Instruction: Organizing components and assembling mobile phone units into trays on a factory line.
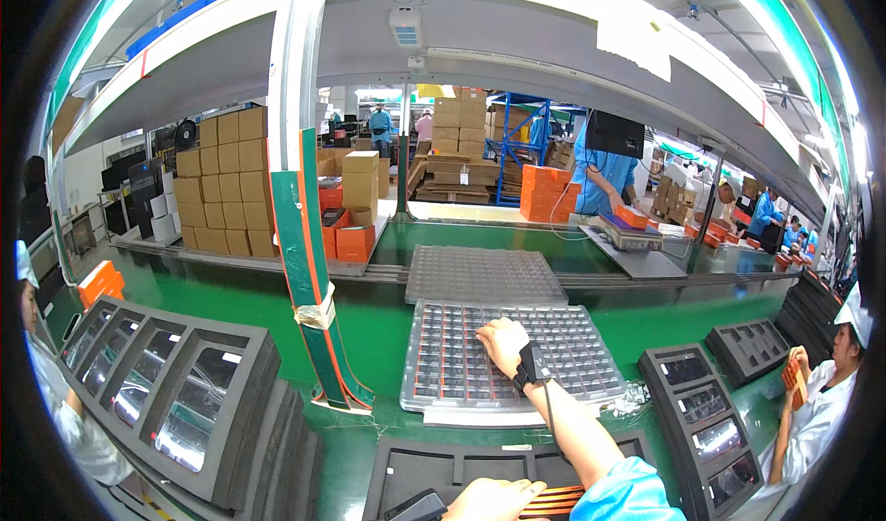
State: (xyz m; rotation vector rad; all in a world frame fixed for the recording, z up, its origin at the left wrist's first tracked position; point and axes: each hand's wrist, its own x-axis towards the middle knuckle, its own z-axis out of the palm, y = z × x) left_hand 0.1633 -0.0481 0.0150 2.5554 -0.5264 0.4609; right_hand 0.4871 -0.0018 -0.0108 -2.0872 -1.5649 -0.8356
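My right hand (505,344), with a black band at its wrist, reaches over a clear plastic tray (413,373) divided into many small cells holding dark and orange parts. Its fingers are drawn together at the cells; what they pinch, if anything, is hidden. At the lower edge my left hand (494,501) is closed on a few flat orange-edged pieces (552,501), partly cut off by the frame. A black foam tray (425,463) with recesses lies just beyond this hand.
Another plastic cell tray (484,275) lies farther back on the green bench. Stacked foam trays (249,373) holding glossy dark panels stand left. A similar tray (660,366) is right. A green-and-white post (311,272) rises left of the tray. Co-workers sit at both sides.
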